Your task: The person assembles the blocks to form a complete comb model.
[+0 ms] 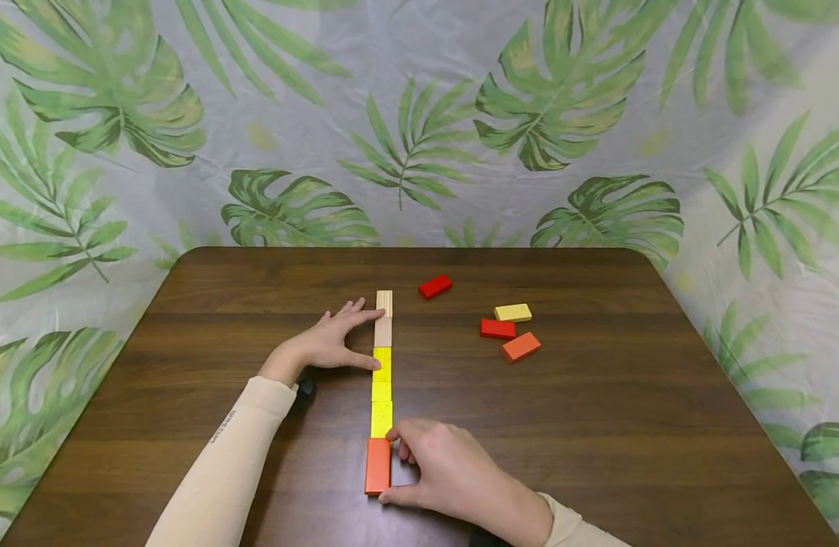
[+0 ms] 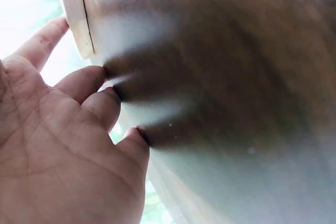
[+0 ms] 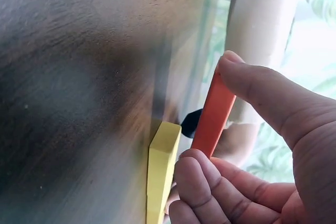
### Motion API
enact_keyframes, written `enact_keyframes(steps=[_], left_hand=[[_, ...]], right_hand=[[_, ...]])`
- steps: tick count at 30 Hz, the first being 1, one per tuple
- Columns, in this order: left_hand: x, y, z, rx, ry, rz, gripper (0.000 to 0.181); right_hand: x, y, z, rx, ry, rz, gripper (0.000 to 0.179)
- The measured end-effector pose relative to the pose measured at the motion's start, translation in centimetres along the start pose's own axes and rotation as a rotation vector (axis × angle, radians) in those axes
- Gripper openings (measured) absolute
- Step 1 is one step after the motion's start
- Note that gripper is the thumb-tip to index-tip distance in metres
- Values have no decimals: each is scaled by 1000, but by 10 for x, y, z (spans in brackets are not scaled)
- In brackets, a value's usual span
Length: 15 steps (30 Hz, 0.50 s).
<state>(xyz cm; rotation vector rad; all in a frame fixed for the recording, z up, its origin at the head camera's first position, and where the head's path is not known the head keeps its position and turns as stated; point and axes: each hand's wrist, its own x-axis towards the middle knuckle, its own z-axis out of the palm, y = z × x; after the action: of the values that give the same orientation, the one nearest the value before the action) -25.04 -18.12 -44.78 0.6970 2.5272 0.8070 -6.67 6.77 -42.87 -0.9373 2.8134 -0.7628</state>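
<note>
A straight row of blocks runs away from me, with plain wooden blocks (image 1: pixel 383 334) at the far end and yellow blocks (image 1: pixel 381 419) nearer. At the near end, an orange block (image 1: pixel 379 466) is pinched lengthwise by my right hand (image 1: pixel 453 471). In the right wrist view this orange block (image 3: pixel 214 116) hangs above the tabletop, near the end of a yellow block (image 3: pixel 163 156). My left hand (image 1: pixel 330 342) lies spread along the row's left side. Its index finger reaches the wooden blocks and its thumb a yellow one; in the left wrist view the other fingertips (image 2: pixel 110 90) rest on the table.
Right of the row lie two red blocks, one farther back (image 1: pixel 436 286) and one (image 1: pixel 497 329) close to a pale yellow block (image 1: pixel 512 312) and another orange block (image 1: pixel 522 347). The brown table (image 1: pixel 631 395) ends at a leaf-patterned curtain (image 1: pixel 419 121).
</note>
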Motion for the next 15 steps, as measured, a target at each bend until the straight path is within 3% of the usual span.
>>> enact_keyframes(steps=[15], left_hand=[[1, -2, 0, 1, 1, -2, 98]], right_hand=[[5, 0, 5, -40, 5, -17, 54]])
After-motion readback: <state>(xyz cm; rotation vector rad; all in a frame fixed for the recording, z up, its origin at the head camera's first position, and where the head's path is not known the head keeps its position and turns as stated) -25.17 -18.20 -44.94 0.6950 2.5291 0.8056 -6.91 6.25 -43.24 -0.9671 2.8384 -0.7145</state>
